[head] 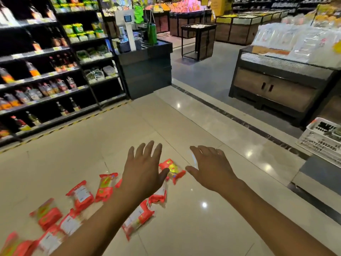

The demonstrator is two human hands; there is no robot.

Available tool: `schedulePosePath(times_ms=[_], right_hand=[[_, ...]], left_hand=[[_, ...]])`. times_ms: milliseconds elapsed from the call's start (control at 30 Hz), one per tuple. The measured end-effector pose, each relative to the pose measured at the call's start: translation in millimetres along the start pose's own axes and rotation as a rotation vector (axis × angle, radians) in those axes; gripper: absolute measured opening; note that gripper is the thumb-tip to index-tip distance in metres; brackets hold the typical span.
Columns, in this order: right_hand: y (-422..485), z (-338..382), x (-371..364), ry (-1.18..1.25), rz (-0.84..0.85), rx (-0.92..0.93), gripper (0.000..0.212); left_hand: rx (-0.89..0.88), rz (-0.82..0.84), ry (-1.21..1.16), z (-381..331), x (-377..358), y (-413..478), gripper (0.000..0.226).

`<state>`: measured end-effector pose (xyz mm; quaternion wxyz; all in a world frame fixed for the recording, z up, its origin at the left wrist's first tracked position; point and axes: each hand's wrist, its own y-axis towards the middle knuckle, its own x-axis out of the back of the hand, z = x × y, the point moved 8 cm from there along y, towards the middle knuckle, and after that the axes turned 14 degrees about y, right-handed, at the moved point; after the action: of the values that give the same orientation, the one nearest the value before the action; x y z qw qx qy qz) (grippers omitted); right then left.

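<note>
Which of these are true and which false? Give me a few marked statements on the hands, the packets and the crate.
1. The left hand and right hand are both spread open, holding nothing. True.
2. The red packets sit stacked in a basket. False: they lie scattered on the tiled floor.
3. A white crate stands at the right. True.
4. Most packets lie right of the right hand. False: most lie left of the left hand or under its arm.
</note>
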<state>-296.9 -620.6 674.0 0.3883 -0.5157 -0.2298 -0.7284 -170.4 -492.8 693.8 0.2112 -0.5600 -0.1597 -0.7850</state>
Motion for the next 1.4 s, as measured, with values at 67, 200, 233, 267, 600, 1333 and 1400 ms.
schedulePosePath(times_ms=[67,200,233,267,600,1333,1400], right_hand=[[39,0,-12,-0.005,0.035,0.026,0.069],[123,-5,-39,-0.031,0.107,0.066,0.068],[145,-8,-46,-0.043,0.128,0.074,0.067],[167,-12,-53,-0.058,0.15,0.077,0.067],[376,-46,-96,-0.17,0.297,0.127,0.065],[638,-280,-653,-0.064,0.737,-0.038,0.062],[644,-306,-707,-0.086,0.77,-0.061,0.066]], left_hand=[[0.026,0.027,-0.01,11,-18,26,0.079],[0.068,0.064,-0.038,37,-68,92,0.079],[0.082,0.076,-0.057,43,-82,111,0.079],[0.099,0.088,-0.075,49,-97,131,0.079],[0.136,0.252,-0.183,81,-219,299,0.08],[0.299,0.837,-0.321,-39,-812,402,0.08],[0.34,0.89,-0.385,-58,-873,391,0.079]])
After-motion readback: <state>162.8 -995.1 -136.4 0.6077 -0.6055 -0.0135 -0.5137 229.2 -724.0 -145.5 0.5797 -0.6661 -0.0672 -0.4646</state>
